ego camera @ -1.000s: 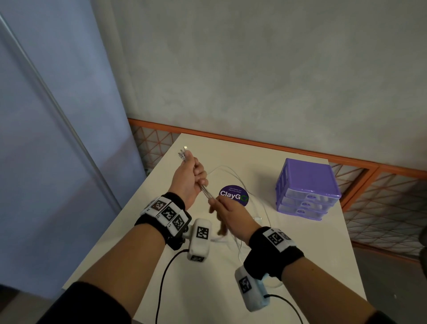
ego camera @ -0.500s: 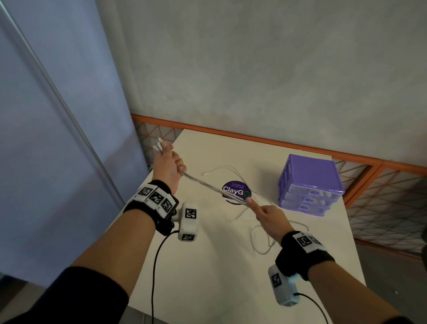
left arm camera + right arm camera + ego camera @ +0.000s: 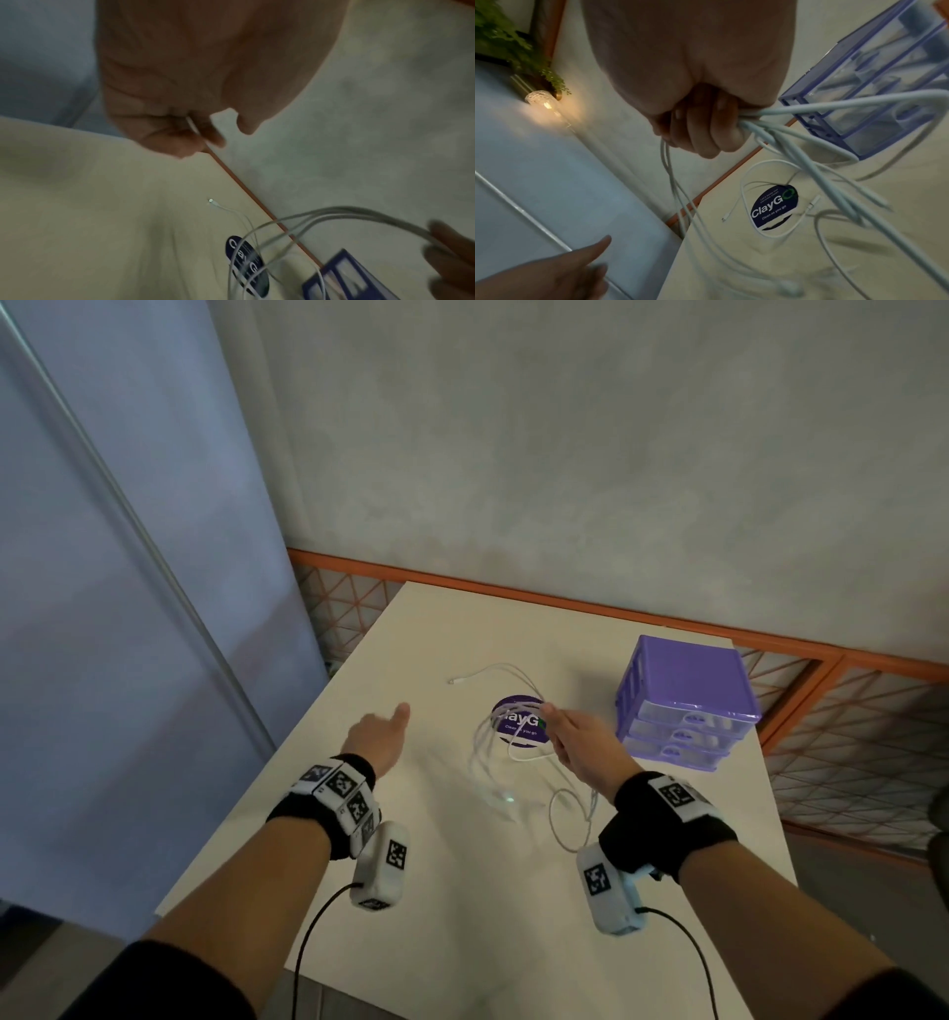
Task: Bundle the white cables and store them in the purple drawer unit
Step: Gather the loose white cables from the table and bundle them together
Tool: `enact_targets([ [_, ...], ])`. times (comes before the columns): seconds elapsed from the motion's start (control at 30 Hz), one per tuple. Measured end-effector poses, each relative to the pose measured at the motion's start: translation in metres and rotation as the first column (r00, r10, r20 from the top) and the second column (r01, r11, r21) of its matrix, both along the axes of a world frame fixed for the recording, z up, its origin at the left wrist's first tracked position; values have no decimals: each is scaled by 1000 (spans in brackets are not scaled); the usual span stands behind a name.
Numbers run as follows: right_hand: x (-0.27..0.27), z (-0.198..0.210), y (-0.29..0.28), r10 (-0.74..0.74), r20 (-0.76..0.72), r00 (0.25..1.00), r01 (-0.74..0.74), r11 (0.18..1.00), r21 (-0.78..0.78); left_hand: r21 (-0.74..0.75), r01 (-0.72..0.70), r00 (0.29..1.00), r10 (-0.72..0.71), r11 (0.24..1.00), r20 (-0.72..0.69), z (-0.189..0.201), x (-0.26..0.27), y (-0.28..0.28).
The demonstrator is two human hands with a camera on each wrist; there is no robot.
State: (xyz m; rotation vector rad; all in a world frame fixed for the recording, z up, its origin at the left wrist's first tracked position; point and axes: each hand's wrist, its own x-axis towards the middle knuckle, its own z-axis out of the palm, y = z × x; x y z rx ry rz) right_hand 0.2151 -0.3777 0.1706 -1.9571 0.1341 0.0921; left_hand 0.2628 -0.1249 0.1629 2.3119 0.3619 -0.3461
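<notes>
My left hand (image 3: 377,737) hovers over the table (image 3: 436,891), fingers curled round a thin white strand; mid-table, my right hand (image 3: 585,747) grips the white cables (image 3: 485,752) above the sticker (image 3: 518,721); furthest right stands the purple drawer unit (image 3: 685,701), drawers closed

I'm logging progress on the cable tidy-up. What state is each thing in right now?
white cables: unbundled; several strands gripped, the rest in loose loops on the table.
purple drawer unit: all three drawers closed.
right hand: fingers curled round the cables.
left hand: thumb out, fingers curled; unclear whether it holds a strand.
lamp: lit.
</notes>
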Motion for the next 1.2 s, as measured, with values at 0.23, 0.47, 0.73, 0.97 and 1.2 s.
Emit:
enact_targets([
  [0.23,3,45,24,217,-37,976,-215,975,50,14,607,715,-554,794,427,37,-18,-58],
  [0.47,5,65,8,196,-17,980,-192,971,142,37,424,751,-375,905,544,79,-11,-66],
  [0.73,3,20,-8,183,11,983,-182,982,-47,-82,131,759,-47,988,649,115,23,-47],
  [0.97,-6,-12,-24,51,45,998,-43,984,-174,-141,89,774,21,986,633,105,23,-43],
  [1.2,-11,-24,-22,-9,14,1000,13,961,-277,-186,18,756,108,982,646,114,25,-36],
])
